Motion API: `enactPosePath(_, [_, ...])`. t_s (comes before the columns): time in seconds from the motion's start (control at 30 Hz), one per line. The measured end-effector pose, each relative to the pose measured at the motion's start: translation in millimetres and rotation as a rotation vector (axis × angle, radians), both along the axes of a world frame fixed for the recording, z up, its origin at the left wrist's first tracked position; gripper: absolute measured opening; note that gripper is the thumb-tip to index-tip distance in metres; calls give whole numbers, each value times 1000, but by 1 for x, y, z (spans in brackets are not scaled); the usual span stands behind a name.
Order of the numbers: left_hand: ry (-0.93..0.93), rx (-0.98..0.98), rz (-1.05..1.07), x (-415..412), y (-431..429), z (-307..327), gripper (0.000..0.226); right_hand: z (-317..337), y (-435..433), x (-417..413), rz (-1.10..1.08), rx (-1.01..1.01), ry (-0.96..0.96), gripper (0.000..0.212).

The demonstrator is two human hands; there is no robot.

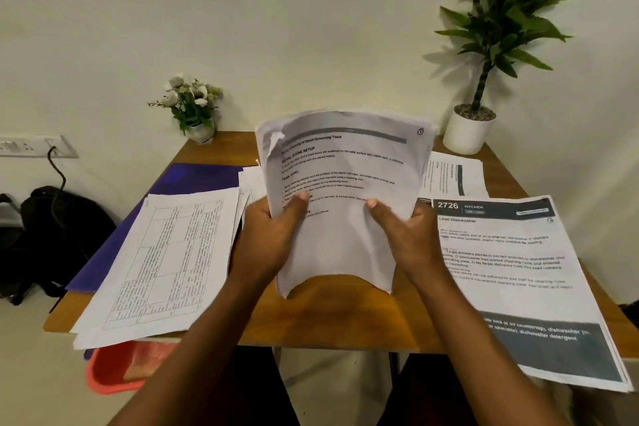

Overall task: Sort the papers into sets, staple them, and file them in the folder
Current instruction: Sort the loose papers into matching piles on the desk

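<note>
Both my hands hold up a sheaf of printed papers (342,180) above the middle of the wooden table (345,315). My left hand (273,239) grips its left edge with the thumb on the front page. My right hand (404,239) grips the right edge the same way. The sheaf is tilted upright and bowed, its top left corner curled. A pile of pages with tables (162,259) lies on the left, partly over a blue folder (173,183). A "Load Dishwasher" set (518,284) lies on the right. No stapler is in view.
More sheets (453,176) lie behind the held sheaf. A small flower pot (193,107) and a tall potted plant (473,128) stand at the table's back corners against the wall. A black bag (55,235) and a red basket (117,370) sit on the floor at left.
</note>
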State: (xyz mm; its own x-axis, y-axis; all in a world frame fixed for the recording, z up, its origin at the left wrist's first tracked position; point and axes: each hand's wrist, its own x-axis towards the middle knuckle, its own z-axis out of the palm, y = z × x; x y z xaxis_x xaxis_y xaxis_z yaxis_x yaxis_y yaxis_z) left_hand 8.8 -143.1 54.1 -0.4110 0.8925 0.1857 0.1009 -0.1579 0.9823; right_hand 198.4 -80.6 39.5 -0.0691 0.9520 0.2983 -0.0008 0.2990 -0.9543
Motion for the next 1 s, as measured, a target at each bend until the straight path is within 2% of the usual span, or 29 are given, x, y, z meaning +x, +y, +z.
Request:
enactPosePath(0.1, [-6, -80, 7, 7, -6, -25, 9, -23, -8, 1, 25, -55, -36, 27])
enactPosePath(0.2, [4, -55, 21, 4, -6, -24, 10, -16, -4, 1, 19, -69, -24, 30])
enactPosePath(0.3, [-13, -53, 41, -2, -3, -28, 17, -18, 1, -1, 16, -71, -28, 24])
enactPosePath(0.43, [75, -255, -31, -3, -8, -64, 40, -53, -10, 0, 11, -181, -75, 13])
enactPosePath(0.47, [117, -312, -30, -2, -10, -71, 42, -62, -12, 1, 8, -204, -94, 16])
enactPosePath(0.53, [181, -350, 0, -1, -13, -77, 28, -71, -11, 3, -8, -225, -119, 24])
enactPosePath(0.6, [143, -317, 7, -2, -14, -72, 16, -69, -7, 3, -9, -240, -145, 22])
enactPosePath(0.7, [86, -276, -10, -7, -12, -62, 42, -57, -1, 0, 23, -233, -194, 26])
enactPosePath(0.77, [57, -271, -1, -16, -8, -54, 41, -48, 5, -4, 63, -270, -199, 21])
enactPosePath(0.87, [26, -334, -21, -40, -8, -39, 45, -37, 13, -16, 171, -360, -139, 16])
enactPosePath(1.0, [-150, -439, -9, -79, -7, -28, 43, -30, 17, -48, 272, -428, -63, 11])
